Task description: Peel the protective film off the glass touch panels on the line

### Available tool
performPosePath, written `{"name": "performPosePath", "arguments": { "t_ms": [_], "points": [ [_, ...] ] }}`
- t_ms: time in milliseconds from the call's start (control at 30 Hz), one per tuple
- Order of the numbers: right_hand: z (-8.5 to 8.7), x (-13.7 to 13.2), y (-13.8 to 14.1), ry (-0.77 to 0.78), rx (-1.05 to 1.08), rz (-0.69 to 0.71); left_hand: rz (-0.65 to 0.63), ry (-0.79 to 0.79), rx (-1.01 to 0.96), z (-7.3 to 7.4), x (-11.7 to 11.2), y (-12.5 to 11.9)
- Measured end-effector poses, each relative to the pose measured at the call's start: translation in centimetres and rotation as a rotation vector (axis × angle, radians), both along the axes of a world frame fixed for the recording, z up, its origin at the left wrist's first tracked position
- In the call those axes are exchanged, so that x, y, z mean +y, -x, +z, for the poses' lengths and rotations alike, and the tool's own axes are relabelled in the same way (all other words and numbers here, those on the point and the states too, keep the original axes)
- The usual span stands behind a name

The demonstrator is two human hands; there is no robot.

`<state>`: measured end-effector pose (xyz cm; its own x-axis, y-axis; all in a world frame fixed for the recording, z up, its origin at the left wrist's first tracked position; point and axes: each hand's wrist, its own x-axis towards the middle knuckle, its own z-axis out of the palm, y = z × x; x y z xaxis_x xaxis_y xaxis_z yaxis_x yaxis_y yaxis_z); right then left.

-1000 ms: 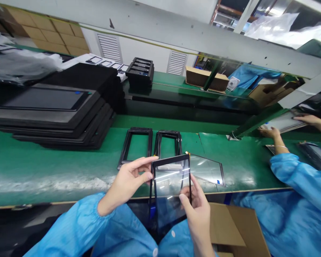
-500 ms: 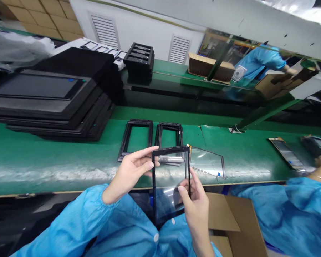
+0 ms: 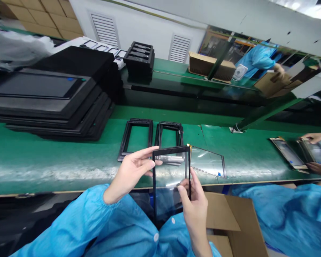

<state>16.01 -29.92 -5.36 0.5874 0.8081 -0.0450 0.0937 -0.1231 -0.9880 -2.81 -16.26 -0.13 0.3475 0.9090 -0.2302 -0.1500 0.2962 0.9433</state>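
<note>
I hold a clear glass touch panel with a black border [image 3: 171,178] upright over my lap, at the near edge of the green conveyor belt [image 3: 56,160]. My left hand [image 3: 132,171] pinches its upper left corner between thumb and fingers. My right hand [image 3: 194,196] grips its right edge lower down. Just beyond the panel, two black rectangular frames [image 3: 136,137] [image 3: 169,137] lie side by side on the belt. Another glass panel [image 3: 207,162] lies flat to their right.
Stacked black trays [image 3: 50,100] sit on the belt at left, with a smaller stack of black trays [image 3: 139,57] behind. A cardboard box [image 3: 230,221] stands by my right knee. At right, a person in a blue coat [image 3: 291,214] handles panels [image 3: 287,151].
The view tilted down a little a second ago. My hands keep the panel in nearly the same place. The neighbour's hands moved back onto the panels at the right.
</note>
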Motion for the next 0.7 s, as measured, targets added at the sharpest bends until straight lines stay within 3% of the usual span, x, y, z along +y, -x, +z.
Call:
{"name": "performPosePath", "arguments": {
  "t_ms": [67, 133, 333, 533, 700],
  "points": [
    [0.4, 0.3, -0.5, -0.042, -0.191, -0.037, 0.001, -0.021, 0.044, 0.3, -0.1, 0.0],
    [1.4, 1.0, -1.3, -0.103, -0.249, -0.053, -0.033, -0.056, 0.087, 0.7, -0.4, 0.1],
    [4.8, 3.7, -3.6, -0.091, 0.181, 0.168, -0.148, -0.12, 0.165, 1.8, -1.2, 0.8],
    [4.8, 3.7, -2.7, -0.11, 0.293, 0.136, -0.145, -0.121, 0.188, 1.1, -1.0, 1.5],
    [5.2, 3.4, -2.5, -0.094, 0.264, 0.104, -0.18, -0.126, 0.216, 0.5, -0.7, 1.8]
  ]
}}
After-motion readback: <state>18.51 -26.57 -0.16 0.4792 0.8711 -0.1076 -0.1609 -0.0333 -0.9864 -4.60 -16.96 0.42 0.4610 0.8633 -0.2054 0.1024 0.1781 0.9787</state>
